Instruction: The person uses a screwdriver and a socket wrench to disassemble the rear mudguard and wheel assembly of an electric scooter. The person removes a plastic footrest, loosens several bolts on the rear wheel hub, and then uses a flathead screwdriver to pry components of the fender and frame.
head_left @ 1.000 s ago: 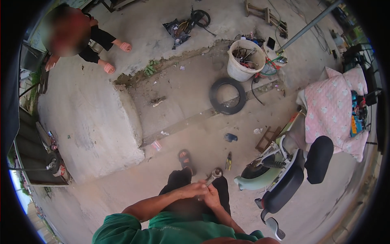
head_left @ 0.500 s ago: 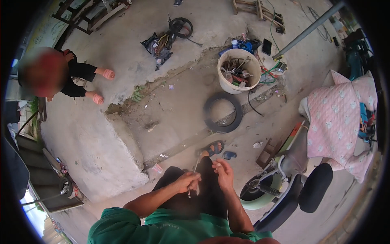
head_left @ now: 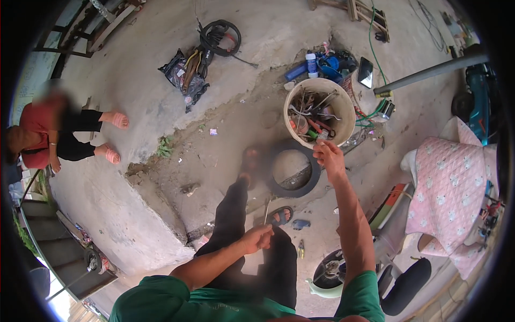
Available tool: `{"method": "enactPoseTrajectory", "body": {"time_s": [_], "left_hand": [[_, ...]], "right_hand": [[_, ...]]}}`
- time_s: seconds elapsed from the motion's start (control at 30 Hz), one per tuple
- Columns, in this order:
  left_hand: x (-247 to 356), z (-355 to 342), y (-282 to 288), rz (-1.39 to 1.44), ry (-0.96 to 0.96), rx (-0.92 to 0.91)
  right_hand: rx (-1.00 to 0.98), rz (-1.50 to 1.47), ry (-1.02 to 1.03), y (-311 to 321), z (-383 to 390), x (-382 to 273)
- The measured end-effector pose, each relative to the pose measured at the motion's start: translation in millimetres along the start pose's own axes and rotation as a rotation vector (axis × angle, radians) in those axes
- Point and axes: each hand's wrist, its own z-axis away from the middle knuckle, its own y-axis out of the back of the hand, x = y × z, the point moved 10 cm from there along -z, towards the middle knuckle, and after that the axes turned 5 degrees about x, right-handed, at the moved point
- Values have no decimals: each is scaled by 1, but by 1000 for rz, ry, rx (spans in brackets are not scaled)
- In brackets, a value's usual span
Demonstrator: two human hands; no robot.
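My left hand point(head_left: 257, 239) is closed around a slender metal wrench point(head_left: 266, 213) that points up from my fist, low in front of my dark trousers. My right hand point(head_left: 327, 155) reaches out to the near rim of a cream bucket point(head_left: 294, 96), its fingers curved and apart, with nothing visible in them. The bucket holds several metal tools point(head_left: 314, 107). Just this side of it, a black tyre point(head_left: 304, 180) lies flat on the concrete, beside my outstretched leg.
A seated person point(head_left: 40, 134) is at left on a raised concrete slab point(head_left: 107, 204). At right stand a scooter point(head_left: 402, 284), a pink quilt point(head_left: 440, 198) and a metal pole point(head_left: 429, 72). A black bag point(head_left: 179, 78), a phone point(head_left: 366, 72) and pliers point(head_left: 301, 248) lie around.
Both hands were together on the wrench, then separated. My right hand has reached forward to the bucket; my left keeps the wrench. I have stepped forward, so the bucket is nearer.
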Motion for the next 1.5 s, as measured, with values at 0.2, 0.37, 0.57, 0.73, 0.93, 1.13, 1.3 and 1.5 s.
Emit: {"method": "enactPoseTrajectory", "body": {"time_s": [0.2, 0.37, 0.57, 0.73, 0.93, 1.13, 1.3, 1.5], "left_hand": [[112, -6, -5, -253, 18, 83], [157, -15, 1, 18, 29, 29], [173, -17, 8, 34, 115, 92], [184, -22, -1, 65, 142, 89], [189, -30, -5, 61, 75, 72], [183, -30, -3, 6, 110, 175], [176, -28, 11, -60, 75, 238], [166, -23, 9, -129, 71, 262]], "right_hand": [[12, 160, 39, -20, -201, 19], [212, 508, 181, -41, -314, 37], [333, 711, 233, -49, -353, 24], [499, 758, 180, -41, -367, 28], [621, 827, 464, -50, -314, 2], [492, 190, 258, -22, -252, 45], [406, -373, 485, -6, -182, -35], [468, -607, 475, 100, -101, -84]]}}
